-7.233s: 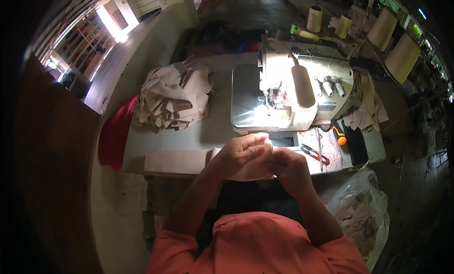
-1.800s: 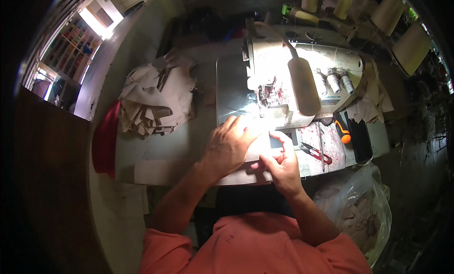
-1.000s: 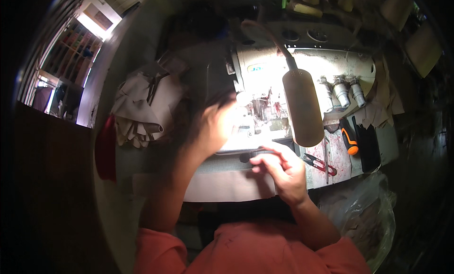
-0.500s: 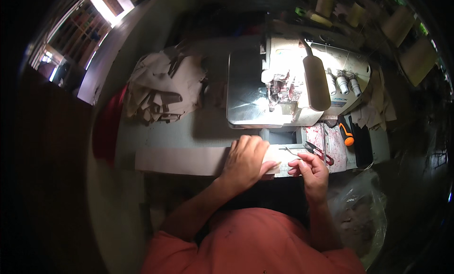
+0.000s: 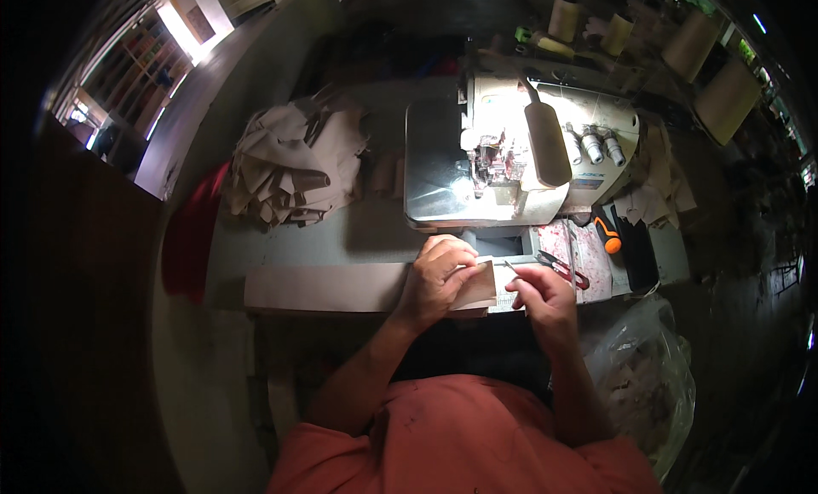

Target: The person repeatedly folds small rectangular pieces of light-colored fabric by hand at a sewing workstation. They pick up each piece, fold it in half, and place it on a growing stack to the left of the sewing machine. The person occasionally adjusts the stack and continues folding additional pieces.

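Along the table's front edge lies a long pale fabric strip (image 5: 332,288). My left hand (image 5: 436,281) rests over its right part, thumb and fingers pinching the fabric, whose right end is lifted and folded up. Just right of that end is my right hand (image 5: 547,300), its fingers closed round a slim metal tool (image 5: 511,267) resembling tweezers. The tool's tip points up and left, close to the strip's end; most of its length is hidden in the fingers. Dark-red thread snips (image 5: 564,271) lie on the table beyond my right hand.
An overlock sewing machine (image 5: 507,153) stands brightly lit ahead. Crumpled pale fabric pieces (image 5: 294,166) are heaped at the left. An orange-and-black handled tool (image 5: 607,232) lies right of the snips. A clear plastic bag of scraps (image 5: 643,383) hangs at the lower right; thread cones (image 5: 690,47) stand behind.
My left fingers have gone from lying flat on the strip to pinching it, and its right end has come up. My right hand has shifted slightly left with the tool.
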Demonstrator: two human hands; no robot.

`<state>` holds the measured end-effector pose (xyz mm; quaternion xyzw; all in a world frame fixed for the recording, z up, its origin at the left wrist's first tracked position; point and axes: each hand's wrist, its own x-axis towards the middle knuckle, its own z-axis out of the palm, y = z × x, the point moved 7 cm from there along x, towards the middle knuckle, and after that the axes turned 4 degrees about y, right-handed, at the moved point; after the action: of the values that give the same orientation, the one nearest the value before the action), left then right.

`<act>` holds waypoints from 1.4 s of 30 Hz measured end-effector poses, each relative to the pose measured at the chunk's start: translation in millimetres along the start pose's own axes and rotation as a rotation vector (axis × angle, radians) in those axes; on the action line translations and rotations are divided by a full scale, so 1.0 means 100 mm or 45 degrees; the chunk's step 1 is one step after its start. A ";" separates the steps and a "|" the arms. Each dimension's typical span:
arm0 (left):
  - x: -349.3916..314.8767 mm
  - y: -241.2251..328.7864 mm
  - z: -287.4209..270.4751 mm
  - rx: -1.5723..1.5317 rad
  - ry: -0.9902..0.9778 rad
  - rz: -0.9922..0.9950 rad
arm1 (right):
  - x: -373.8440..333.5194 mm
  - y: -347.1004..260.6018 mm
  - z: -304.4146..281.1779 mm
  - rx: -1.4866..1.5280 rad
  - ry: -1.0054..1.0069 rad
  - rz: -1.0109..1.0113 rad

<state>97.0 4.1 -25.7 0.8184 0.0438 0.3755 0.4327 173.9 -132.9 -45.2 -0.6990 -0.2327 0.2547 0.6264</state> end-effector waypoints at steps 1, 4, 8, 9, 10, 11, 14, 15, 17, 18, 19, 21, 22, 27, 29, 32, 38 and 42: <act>0.01 0.03 -0.02 -0.009 0.024 0.019 | 0.06 -0.05 0.08 -0.199 -0.069 -0.106; -0.06 0.10 -0.15 0.099 0.112 0.095 | 0.14 -0.16 0.31 -0.352 -0.208 -0.232; -0.45 0.78 -0.23 0.093 -0.044 0.043 | 0.15 -0.33 0.48 0.170 -0.247 -0.130; -0.54 0.66 -0.18 -0.181 -0.128 -0.254 | 0.13 -0.39 0.48 0.312 -0.257 -0.072; -0.66 0.52 -0.13 -0.469 -0.197 -0.543 | 0.10 -0.41 0.50 0.451 -0.267 -0.006; -0.82 0.13 -0.25 -1.159 0.197 -0.795 | 0.08 -0.43 0.53 0.534 -0.236 0.044; -0.97 -0.46 -1.18 -1.762 1.300 -0.864 | 0.10 -0.30 0.49 0.640 -0.174 0.198; -1.04 -0.59 -1.56 -1.633 1.376 -0.757 | 0.11 -0.20 0.44 0.641 -0.161 0.220; -1.09 -0.67 -2.07 -1.356 1.488 -0.593 | 0.09 -0.10 0.44 0.665 -0.155 0.269; -1.05 -0.61 -2.23 -1.208 1.522 -0.545 | 0.09 -0.05 0.43 0.667 -0.179 0.287; -0.99 -0.52 -2.30 -1.067 1.541 -0.512 | 0.08 -0.02 0.45 0.636 -0.181 0.324; -0.71 -0.28 -2.08 -0.897 1.220 -0.503 | 0.09 -0.06 0.57 0.570 -0.247 0.344; -0.60 -0.15 -1.86 -0.824 1.060 -0.505 | 0.09 -0.12 0.67 0.521 -0.310 0.337; -0.28 0.45 -0.38 0.753 -0.199 -0.107 | 0.04 -0.21 0.86 0.820 -0.426 0.508; -0.27 0.54 -0.25 0.822 -0.257 -0.187 | 0.00 -0.15 0.75 0.642 -0.448 0.477; -0.27 0.52 -0.18 0.571 -0.411 -0.176 | -0.01 -0.21 0.66 0.506 -0.473 0.264; -0.03 0.07 -0.27 -0.513 -0.379 -0.799 | -0.02 -0.33 0.61 0.375 -0.494 0.050; 0.03 0.11 -0.27 -0.481 -0.490 -0.914 | 0.02 -0.36 0.59 0.267 -0.516 -0.009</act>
<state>79.3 16.8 -6.7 0.7131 0.1743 0.0438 0.6777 137.2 -82.8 -14.2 -0.5639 -0.3284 0.4104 0.6370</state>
